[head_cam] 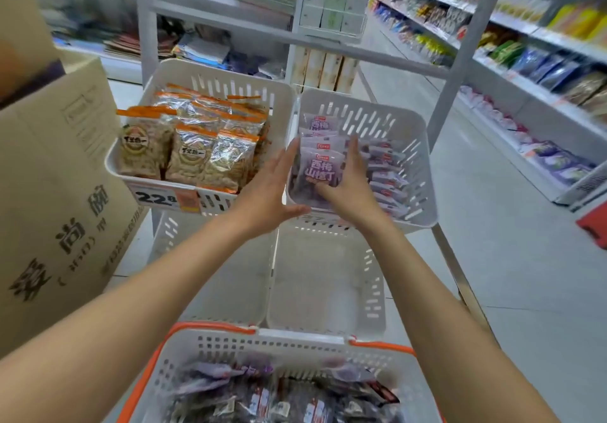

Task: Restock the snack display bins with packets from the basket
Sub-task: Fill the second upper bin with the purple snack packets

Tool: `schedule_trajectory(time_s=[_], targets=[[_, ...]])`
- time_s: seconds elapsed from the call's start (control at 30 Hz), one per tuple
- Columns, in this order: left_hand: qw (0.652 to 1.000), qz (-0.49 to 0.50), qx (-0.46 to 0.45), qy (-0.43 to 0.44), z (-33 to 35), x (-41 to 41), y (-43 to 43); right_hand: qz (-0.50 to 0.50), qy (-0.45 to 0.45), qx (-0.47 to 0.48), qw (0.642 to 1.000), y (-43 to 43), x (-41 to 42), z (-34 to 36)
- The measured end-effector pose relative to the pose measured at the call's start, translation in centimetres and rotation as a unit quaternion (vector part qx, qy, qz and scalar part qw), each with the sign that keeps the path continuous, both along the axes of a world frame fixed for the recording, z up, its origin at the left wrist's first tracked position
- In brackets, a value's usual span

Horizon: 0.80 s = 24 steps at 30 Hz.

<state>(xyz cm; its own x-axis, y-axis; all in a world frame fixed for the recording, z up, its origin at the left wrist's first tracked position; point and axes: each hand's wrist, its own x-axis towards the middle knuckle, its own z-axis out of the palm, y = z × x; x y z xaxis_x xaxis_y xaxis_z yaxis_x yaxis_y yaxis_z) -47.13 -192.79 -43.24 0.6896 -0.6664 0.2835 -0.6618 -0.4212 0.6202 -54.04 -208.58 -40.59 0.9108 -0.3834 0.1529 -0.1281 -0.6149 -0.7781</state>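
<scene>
White plastic bin [394,120], upper right of the display stand, holds purple packets in two rows: one row stands upright at its left side, the other [387,173] lies stacked along the right. The front purple packet [320,170] of the left row stands upright and faces the camera.

Right hand [348,176]: inside this bin, fingers straight and together, laid flat against the right edge of the front packet, thumb stretched across its lower part. It does not clasp the packet.

Left hand [272,189]: fingers straight, palm turned towards the bin's outer left wall, in the gap between the two upper bins. The thumb reaches under the bin's front corner. The hand holds nothing.

Neighbouring upper bin [230,78]: filled with clear, orange-topped packets [193,153], with a price tag [164,197] on its front rim.

Two lower bins [325,284] sit side by side beneath.

Basket [262,347]: white with orange handles, nearest the camera, holding a heap of dark and purple packets [295,403]; detail is blurred.

Cardboard box [65,193]: at left, beside the stand.
</scene>
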Motion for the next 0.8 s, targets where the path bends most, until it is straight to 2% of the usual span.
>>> schedule_trajectory(time_s=[0.07,0.13,0.27,0.33,0.4,0.47,0.53,0.63,0.8], targets=[[1.000,0.007,0.028,-0.002,0.3,-0.3,0.2,0.019,0.010,-0.043,0.999,0.4,-0.4,0.0],[0.999,0.011,0.040,0.010,0.5,-0.9,0.6,0.023,0.004,-0.038,0.999,0.5,-0.9,-0.2],[0.999,0.042,0.004,-0.014,0.5,-3.5,2.8,-0.033,-0.040,-0.096,0.994,1.7,-4.2,-1.0],[0.997,0.056,-0.002,-0.049,-0.5,-5.4,4.7,-0.058,-0.102,-0.079,0.990,3.7,-7.1,-2.4],[0.996,0.061,0.018,-0.069,-2.5,-7.6,7.1,-0.039,-0.117,-0.057,0.991,6.3,-10.8,-4.7],[0.997,0.064,0.041,-0.033,-5.0,-10.0,9.8,0.009,-0.049,-0.048,0.998,8.7,-14.7,-7.7],[0.994,0.067,0.077,0.038,-7.5,-12.6,12.6,0.081,0.081,-0.057,0.992,10.7,-18.2,-11.1],[0.985,0.081,0.115,0.104,-10.9,-15.6,16.6,0.212,0.239,-0.098,0.942,13.7,-21.6,-15.1],[0.976,0.089,0.133,0.149,-13.1,-18.3,20.6,0.295,0.297,-0.055,0.907,20.1,-25.8,-19.2]])
